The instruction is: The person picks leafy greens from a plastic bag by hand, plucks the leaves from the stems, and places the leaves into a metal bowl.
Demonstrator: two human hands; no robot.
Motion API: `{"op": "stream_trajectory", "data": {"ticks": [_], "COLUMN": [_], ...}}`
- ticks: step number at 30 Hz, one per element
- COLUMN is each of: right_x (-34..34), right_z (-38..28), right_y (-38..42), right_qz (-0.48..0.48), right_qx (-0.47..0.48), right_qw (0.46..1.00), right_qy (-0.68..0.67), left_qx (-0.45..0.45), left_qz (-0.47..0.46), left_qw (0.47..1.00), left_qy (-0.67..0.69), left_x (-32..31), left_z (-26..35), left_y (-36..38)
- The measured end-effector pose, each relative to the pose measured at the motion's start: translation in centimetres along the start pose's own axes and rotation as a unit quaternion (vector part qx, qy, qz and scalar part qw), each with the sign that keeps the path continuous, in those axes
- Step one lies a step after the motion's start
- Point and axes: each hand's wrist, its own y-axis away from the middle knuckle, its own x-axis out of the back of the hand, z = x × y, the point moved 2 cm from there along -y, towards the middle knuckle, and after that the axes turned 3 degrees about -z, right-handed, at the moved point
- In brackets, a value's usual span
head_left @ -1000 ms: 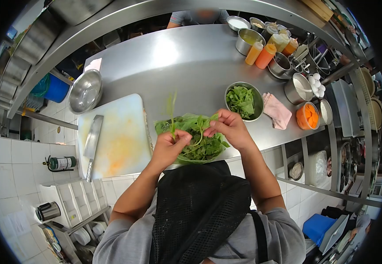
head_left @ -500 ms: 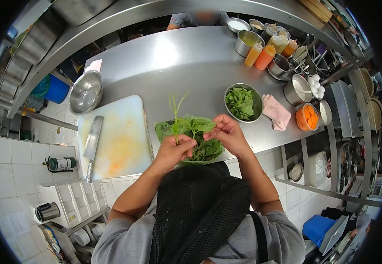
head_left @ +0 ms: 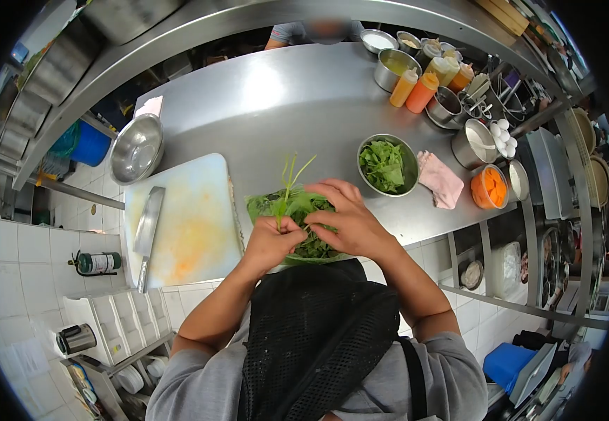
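My left hand (head_left: 272,243) is closed around green stems (head_left: 290,175) whose thin bare ends stick up above the fist. Just to its right, my right hand (head_left: 350,223) reaches over a pile of leafy greens (head_left: 315,203), its fingers bent and apart, the fingertips close to the left hand. The greens lie in a clear plastic bag (head_left: 297,260) at the counter's front edge. Beyond my right hand stands a metal bowl (head_left: 415,172) holding loose picked leaves (head_left: 383,165).
Left of the bag lies a white cutting board (head_left: 192,182) with a cleaver (head_left: 149,221) on it. A steel bowl (head_left: 136,149) sits behind. On the right are a pink cloth (head_left: 439,180), a tub of orange slices (head_left: 489,188), eggs (head_left: 504,137) and sauce bottles (head_left: 422,92). Across the counter is another person (head_left: 290,33).
My right hand has moved left and down from the leaf held up between both hands to the bagged greens, its fingers spreading. My left hand still grips the stems, slightly lower.
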Motion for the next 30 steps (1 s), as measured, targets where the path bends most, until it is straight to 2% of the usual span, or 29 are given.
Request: {"op": "stream_trajectory", "data": {"ticks": [8,14,16,17,19,20,22,24,26,27,29,30], "right_x": [-1.2,-2.6,-3.4,-3.9,-4.3,-3.8,-2.2,-2.1,-2.4,-2.4,-2.5,-2.3], "right_z": [1.1,2.3,3.1,3.6,4.7,5.2,6.3,6.0,5.5,5.2,3.8,3.1], "right_y": [0.2,0.5,0.8,1.0,1.3,1.5,1.8,2.0,2.4,2.5,2.2,1.9], "right_qz": [-0.038,0.017,0.065,0.065,0.152,0.154,0.16,0.168,0.1,0.1,0.031,0.03], "right_qx": [0.009,-0.032,-0.074,-0.074,-0.179,-0.18,-0.248,-0.227,-0.205,-0.206,-0.229,-0.228], "right_qw": [0.999,0.991,0.968,0.968,0.911,0.912,0.862,0.864,0.862,0.862,0.893,0.893], "right_qy": [-0.03,-0.132,-0.232,-0.232,-0.338,-0.336,-0.412,-0.417,-0.453,-0.452,-0.385,-0.387], "left_qx": [0.003,-0.004,-0.008,-0.015,-0.023,-0.012,-0.002,0.018,0.025,0.03,0.023,0.014], "left_qz": [-0.001,-0.017,-0.019,-0.02,-0.023,-0.025,-0.026,-0.028,-0.029,-0.025,-0.024,-0.023], "left_qw": [1.0,0.999,0.999,0.999,0.998,0.999,0.999,0.997,0.997,0.997,0.997,0.998], "left_qy": [0.02,0.04,0.048,0.047,0.046,0.041,0.037,0.063,0.067,0.073,0.067,0.06], "left_x": [0.3,-0.1,-0.2,-0.2,-0.1,0.0,0.2,0.5,0.4,0.3,0.1,0.1], "left_z": [-0.2,0.4,0.4,0.4,0.6,0.7,0.8,0.7,0.8,0.8,0.7,0.7], "left_y": [-0.1,-0.1,-0.2,-0.2,-0.1,0.1,0.2,0.2,0.2,0.1,0.1,0.1]}}
